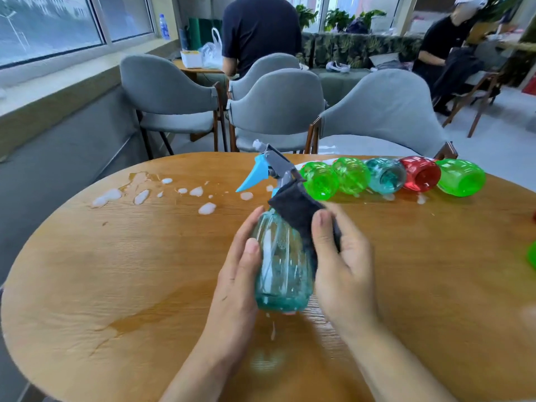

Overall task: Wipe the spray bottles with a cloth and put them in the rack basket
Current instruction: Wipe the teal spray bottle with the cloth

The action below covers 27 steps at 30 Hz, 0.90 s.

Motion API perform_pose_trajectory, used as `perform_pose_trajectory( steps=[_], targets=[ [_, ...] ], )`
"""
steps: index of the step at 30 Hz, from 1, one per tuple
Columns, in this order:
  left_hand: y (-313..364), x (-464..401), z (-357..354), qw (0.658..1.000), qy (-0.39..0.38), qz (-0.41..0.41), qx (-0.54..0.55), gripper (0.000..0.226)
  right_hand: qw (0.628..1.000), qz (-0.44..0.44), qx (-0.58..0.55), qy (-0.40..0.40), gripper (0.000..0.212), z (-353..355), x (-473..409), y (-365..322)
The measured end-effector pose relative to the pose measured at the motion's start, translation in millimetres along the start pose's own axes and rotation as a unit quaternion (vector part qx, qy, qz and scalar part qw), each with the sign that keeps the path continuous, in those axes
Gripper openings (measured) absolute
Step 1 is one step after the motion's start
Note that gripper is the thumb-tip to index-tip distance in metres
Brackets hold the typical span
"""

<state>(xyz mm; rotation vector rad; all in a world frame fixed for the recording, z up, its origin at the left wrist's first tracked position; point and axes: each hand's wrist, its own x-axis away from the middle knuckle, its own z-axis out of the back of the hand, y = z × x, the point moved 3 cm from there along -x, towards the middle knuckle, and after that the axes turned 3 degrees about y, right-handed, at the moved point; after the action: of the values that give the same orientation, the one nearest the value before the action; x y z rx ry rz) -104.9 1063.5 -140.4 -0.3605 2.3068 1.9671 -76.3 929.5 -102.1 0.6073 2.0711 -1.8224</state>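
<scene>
A teal see-through spray bottle (282, 274) with a blue trigger and grey head tilts above the round wooden table (130, 271). My left hand (237, 274) grips the bottle's left side. My right hand (342, 262) holds a dark cloth (295, 210) against the bottle's right side and neck. Several more bottles lie on their sides in a row at the table's far edge: two green ones (320, 181) (351, 174), a teal one (385, 175), a red one (420, 173) and another green one (461, 177). No rack basket is in view.
White foam blobs and wet patches (139, 192) lie on the table's far left. A green object (532, 255) shows at the right edge. Grey chairs (278, 111) stand behind the table. Two people sit at tables further back.
</scene>
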Motion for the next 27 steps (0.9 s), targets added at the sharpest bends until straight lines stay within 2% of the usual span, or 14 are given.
perform_pose_trajectory(
  steps=[4,7,10,12,14,16,18,20,22,24,27],
  targets=[
    [-3,1,1,0.999,0.03,0.007,0.013,0.053,1.0,0.018,0.008,-0.02,0.027,-1,10,8],
    [-4,1,0,0.997,0.047,0.026,0.061,0.047,0.998,0.029,0.001,-0.047,0.025,-4,16,5],
    [-3,-4,5,0.992,0.062,0.028,0.104,0.047,0.995,0.04,0.015,-0.092,0.026,-9,29,-1],
    [-1,-6,11,0.991,0.085,0.016,0.1,0.046,0.989,0.057,0.036,-0.13,0.026,-7,38,0],
    [-1,-9,18,0.99,0.107,0.014,0.094,0.046,0.986,0.038,0.034,-0.156,0.027,-2,43,3],
    [-2,-12,24,0.99,0.122,0.006,0.07,0.046,0.989,-0.071,-0.039,-0.122,0.046,0,41,6],
    [0,-13,25,0.991,0.128,-0.018,0.034,0.044,0.983,-0.151,-0.101,0.005,0.055,11,29,9],
    [5,-10,19,0.993,0.109,-0.044,-0.017,0.042,0.98,-0.125,-0.113,0.102,0.04,20,11,2],
    [4,-3,9,0.994,0.075,-0.057,-0.059,0.042,0.983,-0.059,-0.101,0.141,0.029,25,-5,-5],
    [0,3,0,0.994,0.038,-0.064,-0.084,0.041,0.991,0.013,-0.044,0.128,0.029,21,-12,-11],
    [-3,4,-7,0.992,0.024,-0.077,-0.1,0.044,0.997,0.058,0.052,0.028,0.025,5,-5,-5]
  ],
)
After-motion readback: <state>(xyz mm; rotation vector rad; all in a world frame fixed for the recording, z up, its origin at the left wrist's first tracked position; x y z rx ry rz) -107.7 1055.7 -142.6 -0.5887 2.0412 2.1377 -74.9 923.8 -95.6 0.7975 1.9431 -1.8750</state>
